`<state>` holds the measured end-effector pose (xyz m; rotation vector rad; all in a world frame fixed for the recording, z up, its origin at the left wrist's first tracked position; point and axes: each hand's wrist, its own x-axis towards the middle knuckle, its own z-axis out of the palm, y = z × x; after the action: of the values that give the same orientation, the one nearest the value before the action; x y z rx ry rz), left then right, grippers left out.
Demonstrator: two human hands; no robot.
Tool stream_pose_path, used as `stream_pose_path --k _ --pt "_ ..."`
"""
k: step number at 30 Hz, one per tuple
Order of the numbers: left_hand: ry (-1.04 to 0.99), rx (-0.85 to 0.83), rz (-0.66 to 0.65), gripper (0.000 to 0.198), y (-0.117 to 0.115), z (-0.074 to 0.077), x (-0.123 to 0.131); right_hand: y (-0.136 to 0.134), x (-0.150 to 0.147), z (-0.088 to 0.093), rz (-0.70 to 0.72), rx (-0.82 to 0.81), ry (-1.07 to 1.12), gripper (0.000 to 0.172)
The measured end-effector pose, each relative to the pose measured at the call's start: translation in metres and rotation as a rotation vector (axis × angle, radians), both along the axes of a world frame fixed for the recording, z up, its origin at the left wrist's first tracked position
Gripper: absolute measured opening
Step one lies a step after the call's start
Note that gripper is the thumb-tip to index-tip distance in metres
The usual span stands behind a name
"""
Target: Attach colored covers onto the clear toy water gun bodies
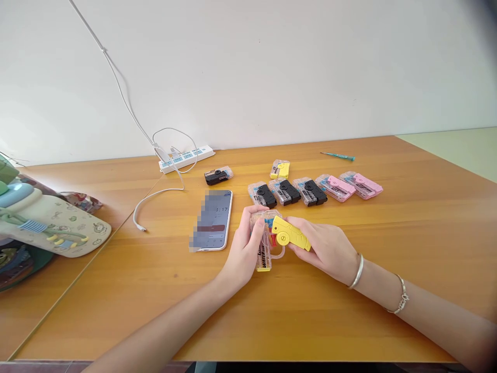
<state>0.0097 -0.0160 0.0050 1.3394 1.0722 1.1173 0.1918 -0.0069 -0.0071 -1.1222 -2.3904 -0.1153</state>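
Between my hands is a toy water gun (264,256) with a clear body and a yellow folding part (291,234), held just above the table near its middle. My left hand (245,246) is closed round the clear body, thumb along its near side. The fingers of my right hand (330,246) grip the yellow part, which is swung out to the right. A red trigger and blue inner pieces show through the clear plastic. Beyond my hands, several folded water guns lie in a row: black ones (309,191) and pink ones (337,187).
Behind the row lie a yellow folded water gun (280,169), a black one (218,175) and a teal screwdriver (341,156). A phone (213,220) rests left of my hands. A power strip (187,158), a white cable (149,196) and a patterned bottle (70,223) are farther left.
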Motion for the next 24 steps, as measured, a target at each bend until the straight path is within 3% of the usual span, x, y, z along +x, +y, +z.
stream_pose_path --k 9,24 --pt "0.138 0.039 -0.005 0.020 -0.0028 0.0019 0.0006 -0.0013 -0.0013 -0.0018 -0.012 -0.014 -0.056 0.031" --pt "0.113 0.050 0.029 0.024 -0.0018 -0.0001 -0.0004 -0.0046 -0.0069 -0.0048 -0.006 -0.069 0.010 0.034"
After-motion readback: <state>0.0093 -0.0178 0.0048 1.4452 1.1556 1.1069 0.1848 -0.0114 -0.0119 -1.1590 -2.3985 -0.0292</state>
